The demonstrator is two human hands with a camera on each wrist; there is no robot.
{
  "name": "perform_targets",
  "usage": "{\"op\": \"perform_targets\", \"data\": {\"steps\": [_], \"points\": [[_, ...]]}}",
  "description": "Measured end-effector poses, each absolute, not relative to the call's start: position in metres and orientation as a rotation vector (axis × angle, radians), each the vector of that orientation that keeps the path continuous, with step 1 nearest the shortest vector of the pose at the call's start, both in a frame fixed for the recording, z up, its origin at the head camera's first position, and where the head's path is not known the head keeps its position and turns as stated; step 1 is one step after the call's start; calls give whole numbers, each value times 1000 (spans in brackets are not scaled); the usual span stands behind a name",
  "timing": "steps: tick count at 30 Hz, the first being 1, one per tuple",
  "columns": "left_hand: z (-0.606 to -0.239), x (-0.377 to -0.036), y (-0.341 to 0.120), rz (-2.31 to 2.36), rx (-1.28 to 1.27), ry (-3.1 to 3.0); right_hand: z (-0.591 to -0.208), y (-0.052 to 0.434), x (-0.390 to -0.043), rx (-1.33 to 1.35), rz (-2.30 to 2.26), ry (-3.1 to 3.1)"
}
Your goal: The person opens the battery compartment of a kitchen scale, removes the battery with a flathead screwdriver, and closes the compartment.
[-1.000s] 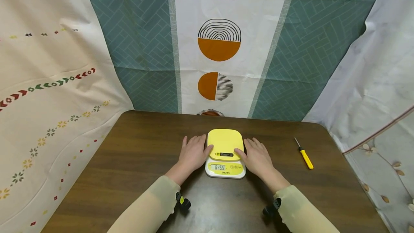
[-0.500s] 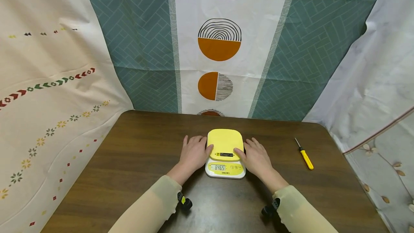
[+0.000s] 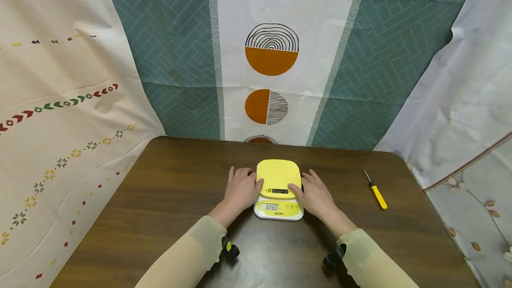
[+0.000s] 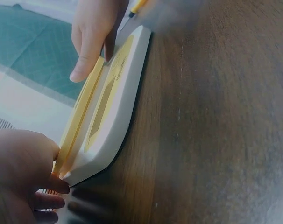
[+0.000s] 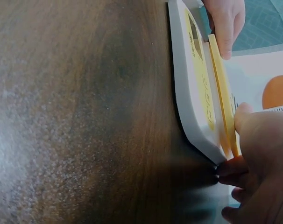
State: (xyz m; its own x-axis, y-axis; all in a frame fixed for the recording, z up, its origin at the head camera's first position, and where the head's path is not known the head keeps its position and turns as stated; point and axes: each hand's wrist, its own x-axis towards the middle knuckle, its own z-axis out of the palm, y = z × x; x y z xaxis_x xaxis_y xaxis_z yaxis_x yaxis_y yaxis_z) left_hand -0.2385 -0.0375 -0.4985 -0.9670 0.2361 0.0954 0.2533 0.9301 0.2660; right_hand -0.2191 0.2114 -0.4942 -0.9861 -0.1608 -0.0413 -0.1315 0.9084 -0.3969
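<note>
A white kitchen scale (image 3: 278,213) with a square yellow weighing plate (image 3: 278,172) sits on the brown table, its small display (image 3: 270,207) lit with digits. From the left side my left hand (image 3: 241,189) grips it, thumb on top of the plate and fingers along the side. My right hand (image 3: 317,194) holds the opposite side the same way. In the left wrist view the left fingers (image 4: 50,200) spread at the scale's lower edge. The right wrist view has the right fingertips (image 5: 230,166) right at the bottom corner of the white base (image 5: 181,84).
A screwdriver (image 3: 378,195) with a yellow handle and black collar lies on the table to the right, its tip pointing away. The wooden table (image 3: 180,177) ends at a patterned green and white cloth (image 3: 272,114) behind. Pale cloths hang on both sides.
The digits on the scale's display differ from the earlier 846.5. My left hand has shifted slightly, its fingers bending a little more at the side. The scale stays in place.
</note>
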Motion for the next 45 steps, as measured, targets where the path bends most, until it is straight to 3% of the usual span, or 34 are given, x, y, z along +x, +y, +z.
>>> {"op": "perform_targets", "data": {"steps": [33, 45], "points": [[-480, -221, -45, -573, -408, -2958, -479, 206, -201, -211, -818, 3021], [-480, -219, -52, -860, -384, -2912, -471, 201, -193, -166, -919, 3071]]}}
